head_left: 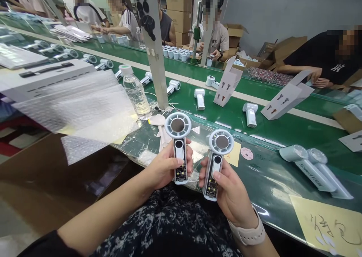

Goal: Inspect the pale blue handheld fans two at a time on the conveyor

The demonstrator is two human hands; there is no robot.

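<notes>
My left hand [165,168] is closed round the handle of a small white handheld fan [178,143], held upright with its round head on top and my thumb across the handle. My right hand [232,193] grips a second, matching fan [216,160] the same way, thumb on its front. Both fans show a small circuit board at the bottom of the handle. I hold them side by side above my lap, at the near edge of the green conveyor belt [283,132]. A pale watch strap circles my right wrist.
Two finished fans [311,166] lie on the belt to the right, more fans farther along. A water bottle [135,91], bubble wrap sheets [82,110], open white cartons [285,96] and a yellow paper note [330,223] are nearby. Several people work across the belt.
</notes>
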